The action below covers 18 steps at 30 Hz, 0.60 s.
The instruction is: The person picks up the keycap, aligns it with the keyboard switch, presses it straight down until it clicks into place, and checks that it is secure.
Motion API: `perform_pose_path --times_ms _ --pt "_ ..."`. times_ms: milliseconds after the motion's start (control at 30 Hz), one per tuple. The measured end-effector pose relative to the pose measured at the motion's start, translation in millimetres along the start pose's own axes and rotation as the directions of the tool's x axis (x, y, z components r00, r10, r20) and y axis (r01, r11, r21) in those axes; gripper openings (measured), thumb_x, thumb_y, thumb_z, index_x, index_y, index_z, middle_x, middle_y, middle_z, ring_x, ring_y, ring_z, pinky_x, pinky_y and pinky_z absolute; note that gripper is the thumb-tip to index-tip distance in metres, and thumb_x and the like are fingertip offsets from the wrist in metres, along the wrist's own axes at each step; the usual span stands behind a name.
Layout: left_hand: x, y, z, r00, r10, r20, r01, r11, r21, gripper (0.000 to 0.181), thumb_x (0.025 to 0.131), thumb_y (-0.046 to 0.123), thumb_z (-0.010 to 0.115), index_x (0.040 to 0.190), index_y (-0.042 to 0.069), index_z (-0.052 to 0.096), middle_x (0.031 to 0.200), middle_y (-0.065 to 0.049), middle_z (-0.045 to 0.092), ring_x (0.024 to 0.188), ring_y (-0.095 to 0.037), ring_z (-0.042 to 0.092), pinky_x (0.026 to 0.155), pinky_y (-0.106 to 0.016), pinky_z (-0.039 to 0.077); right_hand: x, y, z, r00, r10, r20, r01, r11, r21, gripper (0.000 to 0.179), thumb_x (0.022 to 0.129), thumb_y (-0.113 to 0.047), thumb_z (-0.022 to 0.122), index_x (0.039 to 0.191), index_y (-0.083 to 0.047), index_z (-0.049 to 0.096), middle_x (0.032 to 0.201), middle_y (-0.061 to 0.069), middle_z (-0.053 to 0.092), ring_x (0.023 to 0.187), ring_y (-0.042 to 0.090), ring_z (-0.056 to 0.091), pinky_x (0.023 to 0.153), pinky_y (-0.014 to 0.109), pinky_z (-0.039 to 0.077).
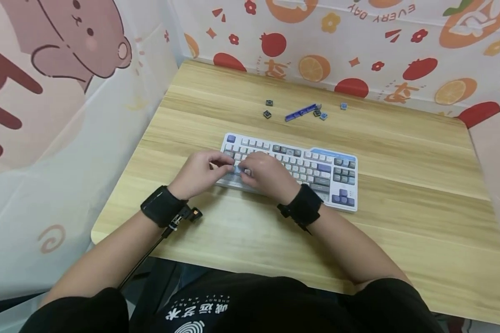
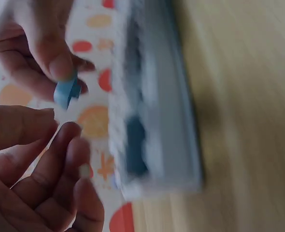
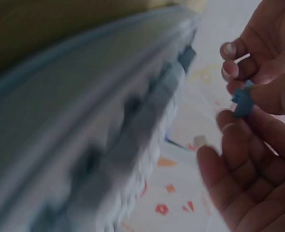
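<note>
A blue keycap (image 2: 65,94) is pinched between the thumb and fingers of my right hand (image 1: 271,172). In the right wrist view the same keycap (image 3: 244,102) shows its underside stem. Beside it, my left hand (image 1: 198,172) has loosely curled fingers, its tips close to the keycap and nothing visible between them. Both hands are over the left part of a white and grey keyboard (image 1: 304,169), hiding some of its keys. From the left wrist view the keyboard's front edge (image 2: 169,121) appears side-on and blurred.
Behind the keyboard lie a blue-purple bar-shaped piece (image 1: 301,113) and several loose keycaps, among them a dark one (image 1: 269,102) and a blue one (image 1: 343,106). The wooden table (image 1: 421,222) meets printed cloth walls (image 1: 291,51) at the back and left.
</note>
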<state>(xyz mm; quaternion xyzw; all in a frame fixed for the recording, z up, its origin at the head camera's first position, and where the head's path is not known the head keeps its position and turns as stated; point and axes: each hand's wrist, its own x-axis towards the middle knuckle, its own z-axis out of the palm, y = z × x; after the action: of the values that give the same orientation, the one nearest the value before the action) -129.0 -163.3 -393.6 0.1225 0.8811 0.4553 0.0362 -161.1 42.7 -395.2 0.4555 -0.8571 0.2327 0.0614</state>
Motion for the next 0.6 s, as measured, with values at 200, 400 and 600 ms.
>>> perform_pose_path --times_ms 200,400,600 --pt "-4.8 -14.6 -3.0 1.000 0.008 -0.004 -0.007 0.996 0.085 0.016 0.090 0.005 0.067 0.104 0.004 0.074 0.101 -0.008 0.071 0.087 -0.019 0.062 0.071 -0.028 0.049 15.3 -4.2 16.1 0.990 0.026 0.140 -0.010 0.994 -0.113 0.011 0.087 -0.013 0.063 0.090 -0.010 0.074 0.083 -0.001 0.066 0.075 0.013 0.059 0.066 0.025 0.051" --pt "-6.3 -21.3 -3.1 0.999 -0.030 0.011 0.029 0.997 0.066 0.016 0.090 0.006 0.067 0.105 0.005 0.072 0.102 -0.009 0.070 0.085 -0.019 0.061 0.069 -0.026 0.050 18.7 -4.1 17.7 0.993 0.026 0.115 -0.015 0.995 -0.102 0.011 0.086 -0.014 0.066 0.091 -0.012 0.076 0.084 -0.002 0.068 0.077 0.014 0.058 0.065 0.025 0.049" --pt "-10.1 -27.9 -2.8 0.994 -0.106 0.024 0.105 0.994 0.040 0.016 0.092 0.008 0.065 0.107 0.006 0.072 0.105 -0.009 0.069 0.090 -0.020 0.061 0.078 -0.032 0.051 16.9 -2.9 22.2 0.995 0.019 0.102 -0.009 0.995 -0.097 0.013 0.089 -0.020 0.067 0.095 -0.015 0.077 0.092 -0.002 0.069 0.083 0.015 0.059 0.067 0.028 0.047"
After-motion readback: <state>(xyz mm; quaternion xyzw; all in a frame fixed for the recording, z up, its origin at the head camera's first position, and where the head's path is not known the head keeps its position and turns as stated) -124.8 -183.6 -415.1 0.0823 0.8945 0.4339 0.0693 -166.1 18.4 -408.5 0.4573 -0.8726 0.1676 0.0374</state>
